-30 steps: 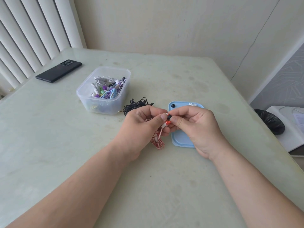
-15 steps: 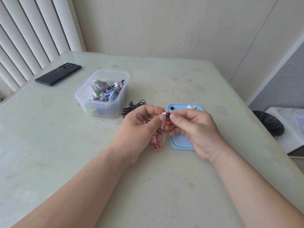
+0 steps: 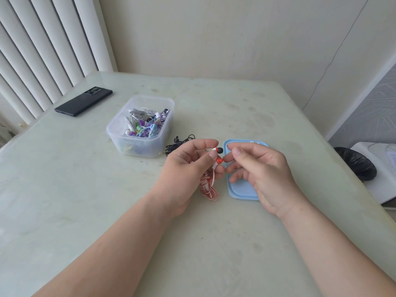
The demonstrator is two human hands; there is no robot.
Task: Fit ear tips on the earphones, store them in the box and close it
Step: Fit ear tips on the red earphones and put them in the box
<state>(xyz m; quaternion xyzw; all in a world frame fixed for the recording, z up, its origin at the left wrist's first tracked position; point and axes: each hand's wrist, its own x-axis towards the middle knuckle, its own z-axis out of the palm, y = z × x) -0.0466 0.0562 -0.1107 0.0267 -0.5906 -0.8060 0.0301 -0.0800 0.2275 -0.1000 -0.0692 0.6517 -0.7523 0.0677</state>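
My left hand [image 3: 184, 168] pinches a pair of red-and-white earphones [image 3: 216, 156]; one bud carries a black ear tip [image 3: 220, 150], the other a red one [image 3: 219, 161]. Their coiled red-and-white cable [image 3: 208, 188] hangs below the hand onto the table. My right hand [image 3: 260, 168] hovers just right of the buds with fingers apart, holding nothing, above the light blue box lid [image 3: 241, 189]. The clear plastic box [image 3: 140, 125] stands to the left, with several earphones inside. A black earphone set [image 3: 177, 142] lies between box and hands.
A black phone [image 3: 83, 101] lies at the table's far left near the white vertical blinds. A small white ear tip [image 3: 254, 142] rests on the lid's far edge. Off the table's right edge sit a black object [image 3: 355, 163] and a white appliance [image 3: 383, 168].
My right hand has let go of the black ear tip and drawn back to the right, fingers spreading. The black tip now sits on the bud held by my left hand.
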